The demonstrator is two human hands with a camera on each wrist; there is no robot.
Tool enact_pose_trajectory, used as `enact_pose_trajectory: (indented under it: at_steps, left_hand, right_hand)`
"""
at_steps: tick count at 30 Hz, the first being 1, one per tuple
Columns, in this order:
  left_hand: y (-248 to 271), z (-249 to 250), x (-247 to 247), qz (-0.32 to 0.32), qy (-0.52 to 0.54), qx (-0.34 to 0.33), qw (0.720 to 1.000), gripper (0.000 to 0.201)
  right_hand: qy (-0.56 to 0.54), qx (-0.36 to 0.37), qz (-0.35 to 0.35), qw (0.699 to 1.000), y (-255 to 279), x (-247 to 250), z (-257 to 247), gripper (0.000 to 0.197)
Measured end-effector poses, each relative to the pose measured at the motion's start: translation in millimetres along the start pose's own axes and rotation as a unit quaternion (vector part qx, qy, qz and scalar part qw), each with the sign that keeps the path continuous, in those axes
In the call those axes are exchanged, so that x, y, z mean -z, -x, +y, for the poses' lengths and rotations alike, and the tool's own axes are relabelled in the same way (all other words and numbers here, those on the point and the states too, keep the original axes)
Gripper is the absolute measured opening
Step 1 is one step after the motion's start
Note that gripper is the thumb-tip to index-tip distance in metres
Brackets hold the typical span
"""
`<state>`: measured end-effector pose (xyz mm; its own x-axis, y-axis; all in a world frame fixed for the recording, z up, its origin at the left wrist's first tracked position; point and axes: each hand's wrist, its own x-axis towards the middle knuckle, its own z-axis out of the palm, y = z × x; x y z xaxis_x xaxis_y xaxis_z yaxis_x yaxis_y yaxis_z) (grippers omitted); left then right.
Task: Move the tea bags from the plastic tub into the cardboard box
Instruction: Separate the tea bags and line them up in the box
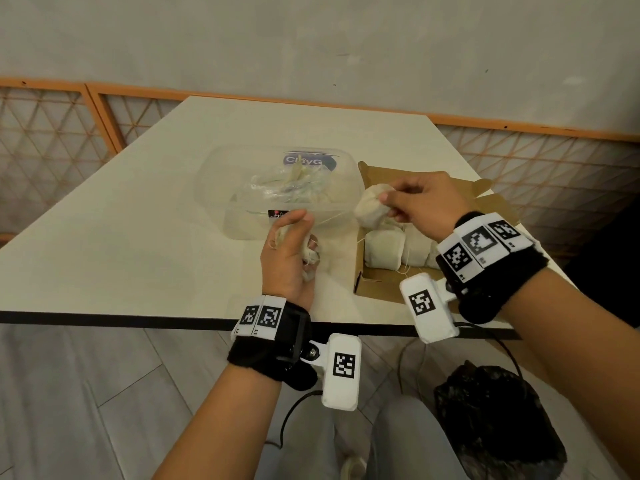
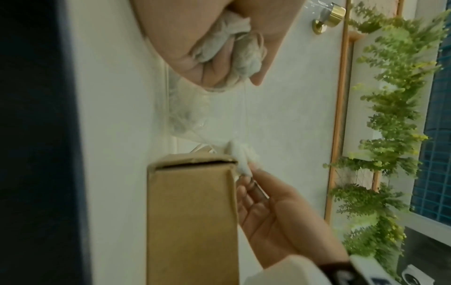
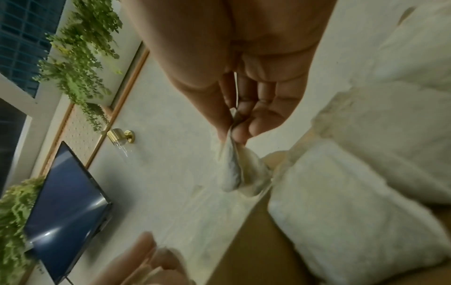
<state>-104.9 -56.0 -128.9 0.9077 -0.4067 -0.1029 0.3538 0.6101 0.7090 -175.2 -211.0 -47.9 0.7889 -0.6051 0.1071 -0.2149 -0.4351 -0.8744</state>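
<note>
Dim, even indoor light with a greenish-yellow cast; only faint soft shadows on the table [image 1: 145, 216]. Wide-angle bending along the table's near edge in the head view. Wrist views heavily smeared: ferns [image 2: 390, 119] streaked, tea bags [image 3: 354, 202] out of focus, pale glare streaks across the dark screen [image 3: 66, 208]
</note>
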Motion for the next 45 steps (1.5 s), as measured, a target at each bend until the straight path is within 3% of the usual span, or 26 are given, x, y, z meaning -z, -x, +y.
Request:
enact_pose_trajectory:
  at_steps: [4,6,12,16,21,24,28,31,35,40,44,45]
  left_hand:
    - [-1,-1,1,-0.011,-0.01,-0.018,1.0,0.012]
    - [1,-2,-3,-0.044,-0.05,-0.015,0.998,0.012]
    - [9,-3,-12,-0.092,-0.104,0.014,0.99,0.035]
    - [7,-5,-10,-0.09,-0.124,0.015,0.988,0.006]
    - [5,0,-8,-0.05,-0.074,0.028,0.996,0.009]
    - [3,-1,-7,-0.04,-0.068,0.022,0.997,0.006]
    - [4,-4,-8,-0.068,-0.099,0.021,0.992,0.008]
    - [6,-4,-8,-0.084,-0.106,0.02,0.991,0.014]
    - [7,-3,-8,-0.097,-0.127,0.019,0.987,0.007]
    - [8,-5,-10,-0.103,-0.149,-0.021,0.983,0.011]
    - [9,-5,-10,-0.109,-0.151,-0.016,0.982,0.009]
    - [10,-5,-11,-0.112,-0.152,-0.013,0.982,0.008]
  right_hand:
    - [0.007,-0.009,-0.05,0.999,9,5,2,0.005]
    - [-0.032,-0.005,-0.094,0.995,13,5,-2,0.012]
    - [-0.017,0.044,-0.165,0.985,13,-2,-10,0.018]
    - [0.001,0.059,-0.154,0.986,13,-5,-12,0.008]
    - [0.025,0.108,-0.089,0.99,12,3,-21,0.013]
    - [0.049,0.133,-0.109,0.984,17,9,-32,0.013]
    - [0.144,0.14,-0.172,0.964,23,5,-41,0.008]
    - [0.194,0.13,-0.146,0.961,19,-6,-38,0.005]
    - [0.201,0.126,-0.12,0.964,15,-14,-33,0.006]
    - [0.197,0.116,-0.101,0.968,16,-17,-27,0.008]
    - [0.212,0.103,-0.18,0.955,13,-9,-33,0.043]
    - [0.214,0.1,-0.196,0.952,12,-7,-36,0.043]
